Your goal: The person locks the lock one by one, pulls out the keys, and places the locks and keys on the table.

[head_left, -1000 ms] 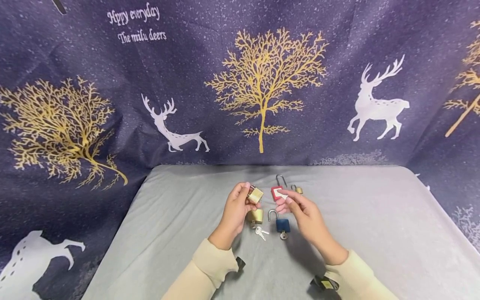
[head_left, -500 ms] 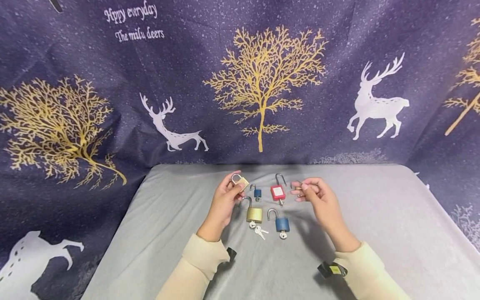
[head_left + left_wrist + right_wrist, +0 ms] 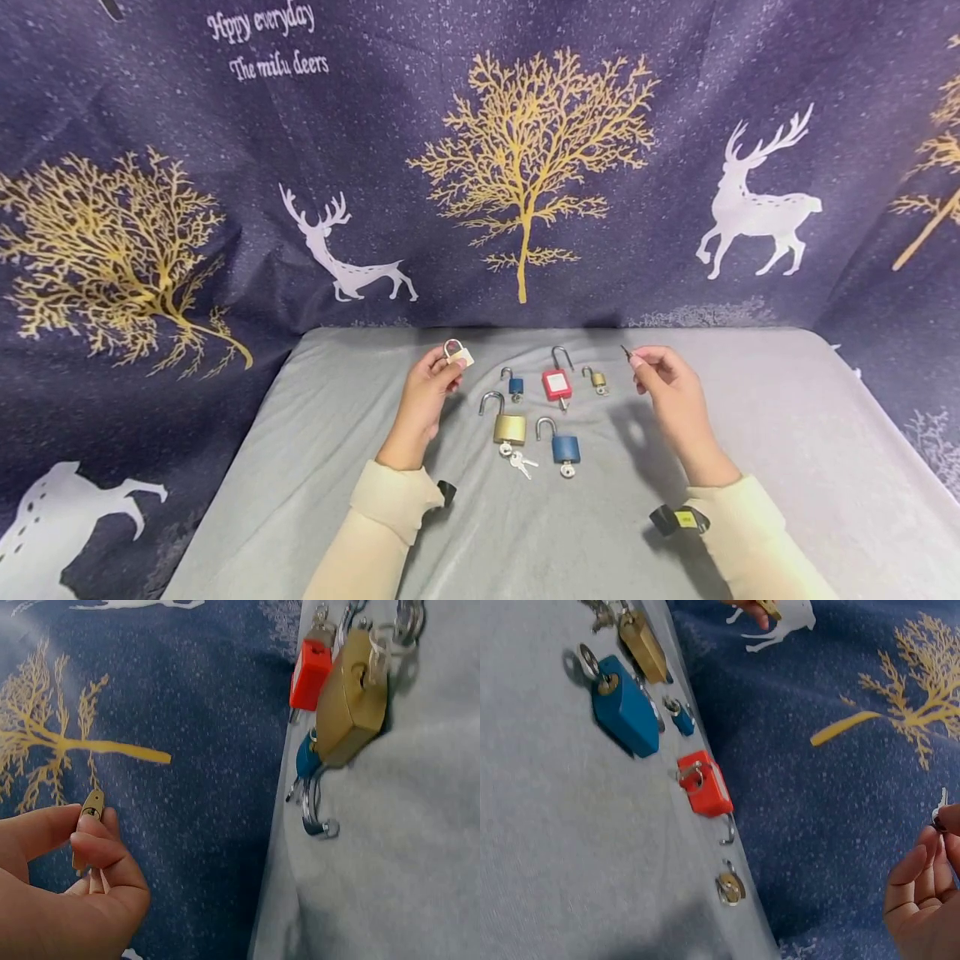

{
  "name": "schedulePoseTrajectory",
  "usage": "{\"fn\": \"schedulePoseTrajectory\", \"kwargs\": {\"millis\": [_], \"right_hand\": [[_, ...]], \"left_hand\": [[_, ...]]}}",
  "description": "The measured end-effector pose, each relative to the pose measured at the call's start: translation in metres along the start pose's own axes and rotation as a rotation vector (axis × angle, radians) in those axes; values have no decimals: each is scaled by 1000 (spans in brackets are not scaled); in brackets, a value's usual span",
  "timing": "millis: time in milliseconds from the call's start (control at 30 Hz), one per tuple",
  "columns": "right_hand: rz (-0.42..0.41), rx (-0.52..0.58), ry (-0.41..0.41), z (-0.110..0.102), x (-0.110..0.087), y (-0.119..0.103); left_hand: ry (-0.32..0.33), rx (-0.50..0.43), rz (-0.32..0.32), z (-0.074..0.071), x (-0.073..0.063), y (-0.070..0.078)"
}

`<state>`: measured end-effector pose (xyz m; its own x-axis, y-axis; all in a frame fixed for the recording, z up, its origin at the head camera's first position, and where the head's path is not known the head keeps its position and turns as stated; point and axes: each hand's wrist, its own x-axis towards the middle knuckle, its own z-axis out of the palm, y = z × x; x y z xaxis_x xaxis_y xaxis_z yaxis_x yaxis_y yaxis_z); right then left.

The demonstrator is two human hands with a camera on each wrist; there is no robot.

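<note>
Between the thumb and fingers of my left hand (image 3: pixel 420 396) is a small brass padlock (image 3: pixel 462 357), raised above the table with its shackle closed. The left wrist view shows its keyhole end (image 3: pixel 91 806) above the fingertips. My right hand (image 3: pixel 670 390) pinches a small key (image 3: pixel 943 798) with its blade pointing up, off to the right. Between the hands, several padlocks lie with their shackles raised: a small blue padlock (image 3: pixel 515 387), a red padlock (image 3: pixel 557 385), a small brass-coloured padlock (image 3: pixel 597 379), a large brass-coloured padlock (image 3: pixel 510 430) and a larger blue padlock (image 3: pixel 566 450).
Keys sit in the padlocks on the table, and loose keys (image 3: pixel 522 465) lie below the large brass-coloured one. A grey cloth covers the table (image 3: pixel 750 433). Behind it hangs a dark blue curtain (image 3: pixel 465 167) with deer and trees.
Both hands have drawn apart, the left going left with the brass padlock and the right going right with the key. The padlocks on the table, partly hidden before, are now uncovered.
</note>
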<state>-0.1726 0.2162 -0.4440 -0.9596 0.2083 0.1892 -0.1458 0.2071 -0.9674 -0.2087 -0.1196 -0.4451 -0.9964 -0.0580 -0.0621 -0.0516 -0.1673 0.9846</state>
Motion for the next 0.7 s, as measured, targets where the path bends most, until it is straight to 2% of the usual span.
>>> {"fn": "schedulePoseTrajectory", "kwargs": {"millis": [133, 400, 700], "right_hand": [[7, 4, 12, -5, 5, 5], [28, -63, 14, -18, 14, 16], [62, -97, 15, -33, 21, 22]], "left_hand": [[27, 0, 1, -5, 3, -1], [98, 37, 3, -20, 10, -3], [104, 93, -7, -34, 15, -5]]}}
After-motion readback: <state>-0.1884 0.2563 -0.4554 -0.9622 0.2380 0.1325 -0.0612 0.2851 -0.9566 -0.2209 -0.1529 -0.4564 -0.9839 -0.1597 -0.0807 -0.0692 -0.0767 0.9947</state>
